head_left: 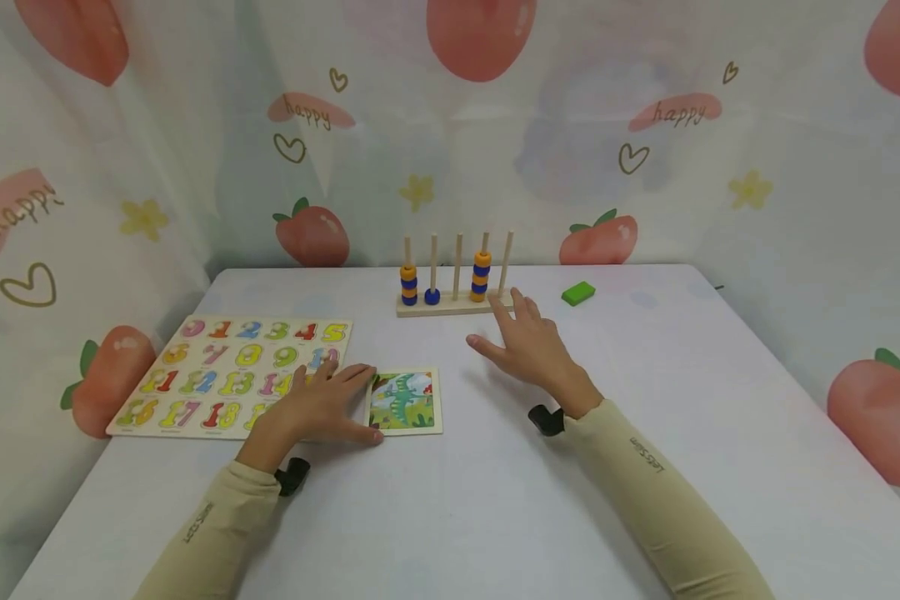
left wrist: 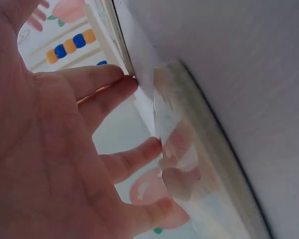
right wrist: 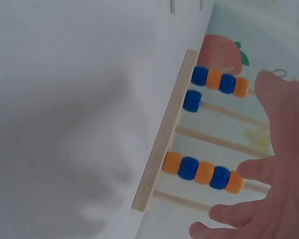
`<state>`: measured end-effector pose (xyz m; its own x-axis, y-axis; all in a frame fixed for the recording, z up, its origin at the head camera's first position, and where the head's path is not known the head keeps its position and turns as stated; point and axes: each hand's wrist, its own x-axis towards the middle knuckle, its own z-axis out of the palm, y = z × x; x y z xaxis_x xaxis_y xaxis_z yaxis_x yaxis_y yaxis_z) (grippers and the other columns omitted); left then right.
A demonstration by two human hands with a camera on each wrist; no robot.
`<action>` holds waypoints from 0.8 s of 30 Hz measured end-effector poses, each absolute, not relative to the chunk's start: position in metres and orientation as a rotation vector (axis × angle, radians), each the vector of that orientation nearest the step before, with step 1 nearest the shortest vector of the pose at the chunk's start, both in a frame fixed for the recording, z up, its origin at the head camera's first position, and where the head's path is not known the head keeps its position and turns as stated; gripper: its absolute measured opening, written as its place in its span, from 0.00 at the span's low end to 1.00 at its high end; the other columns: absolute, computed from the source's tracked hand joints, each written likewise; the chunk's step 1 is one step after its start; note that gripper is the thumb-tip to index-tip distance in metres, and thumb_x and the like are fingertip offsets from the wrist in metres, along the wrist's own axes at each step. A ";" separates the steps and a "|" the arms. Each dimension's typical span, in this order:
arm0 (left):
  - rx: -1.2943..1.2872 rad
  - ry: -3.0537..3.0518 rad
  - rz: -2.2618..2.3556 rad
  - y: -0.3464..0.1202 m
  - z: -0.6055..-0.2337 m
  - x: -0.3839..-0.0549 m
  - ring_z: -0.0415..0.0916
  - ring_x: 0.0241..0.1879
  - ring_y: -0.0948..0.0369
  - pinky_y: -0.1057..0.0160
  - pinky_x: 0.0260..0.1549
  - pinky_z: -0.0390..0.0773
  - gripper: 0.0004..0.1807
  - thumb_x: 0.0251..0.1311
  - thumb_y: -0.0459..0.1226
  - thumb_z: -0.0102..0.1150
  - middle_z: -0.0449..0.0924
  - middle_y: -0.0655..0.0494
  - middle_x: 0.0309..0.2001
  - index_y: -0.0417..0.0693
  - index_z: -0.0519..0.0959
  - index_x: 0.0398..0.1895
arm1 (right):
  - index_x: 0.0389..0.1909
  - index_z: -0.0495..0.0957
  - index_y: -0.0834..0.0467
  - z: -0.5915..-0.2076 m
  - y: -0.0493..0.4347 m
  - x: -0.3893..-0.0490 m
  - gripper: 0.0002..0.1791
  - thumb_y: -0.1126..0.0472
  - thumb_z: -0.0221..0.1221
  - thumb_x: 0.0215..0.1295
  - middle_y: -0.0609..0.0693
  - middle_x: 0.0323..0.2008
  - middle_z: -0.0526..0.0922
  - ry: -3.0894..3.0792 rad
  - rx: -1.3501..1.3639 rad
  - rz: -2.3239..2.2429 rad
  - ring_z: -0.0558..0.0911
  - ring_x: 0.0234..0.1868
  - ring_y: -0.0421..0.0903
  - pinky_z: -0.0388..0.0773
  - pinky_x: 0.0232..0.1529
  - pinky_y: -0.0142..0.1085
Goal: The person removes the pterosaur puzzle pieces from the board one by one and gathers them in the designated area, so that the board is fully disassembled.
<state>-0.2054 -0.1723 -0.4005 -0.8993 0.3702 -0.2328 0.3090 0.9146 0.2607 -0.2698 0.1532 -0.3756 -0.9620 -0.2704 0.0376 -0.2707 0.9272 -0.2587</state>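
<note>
My left hand (head_left: 318, 408) lies with fingers spread at the left side of a small square dinosaur picture puzzle (head_left: 402, 400), thumb by its lower left corner. Its palm (left wrist: 45, 144) fills the left wrist view, where some fingertips meet the edge of the number board (left wrist: 204, 129). Above the table, my right hand (head_left: 528, 346) has its fingers apart and holds nothing. Just beyond it stands a wooden bead abacus (head_left: 450, 308) with upright rods, orange and blue beads on three of them. In the right wrist view, fingers (right wrist: 259, 169) overlap the rods; contact is unclear.
At left, the number puzzle board (head_left: 157, 432) lies flat, partly under the left hand and forearm. A green block (head_left: 578, 293) sits at the back, right of the abacus. White cloth covers the table (head_left: 645, 358); a fruit-printed curtain (head_left: 495, 150) hangs behind.
</note>
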 end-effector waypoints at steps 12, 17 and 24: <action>0.426 2.735 0.321 -0.168 -0.388 -0.210 0.44 0.82 0.35 0.21 0.72 0.39 0.57 0.56 0.62 0.75 0.59 0.47 0.83 0.49 0.62 0.84 | 0.84 0.60 0.57 -0.369 0.121 -0.265 0.45 0.36 0.59 0.78 0.68 0.79 0.61 -3.075 0.635 0.553 0.63 0.78 0.68 0.62 0.73 0.68; 0.408 2.740 0.324 -0.168 -0.389 -0.210 0.43 0.82 0.35 0.22 0.72 0.37 0.58 0.56 0.63 0.75 0.58 0.46 0.83 0.49 0.62 0.85 | 0.83 0.63 0.57 -0.368 0.106 -0.263 0.41 0.40 0.61 0.79 0.67 0.75 0.68 -3.054 0.748 0.589 0.69 0.74 0.65 0.70 0.70 0.63; 0.402 2.728 0.325 -0.167 -0.388 -0.211 0.41 0.83 0.35 0.24 0.74 0.36 0.59 0.57 0.64 0.74 0.57 0.46 0.84 0.49 0.61 0.85 | 0.79 0.69 0.58 -0.368 0.080 -0.262 0.36 0.44 0.62 0.79 0.63 0.69 0.73 -3.063 0.946 0.587 0.73 0.69 0.60 0.74 0.68 0.55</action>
<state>-0.2112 -0.1674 -0.3884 -0.8937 0.3166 -0.3180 0.2331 0.9331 0.2737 -0.2616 0.0799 -0.3679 -0.8252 -0.5648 -0.0063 -0.5225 0.7675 -0.3713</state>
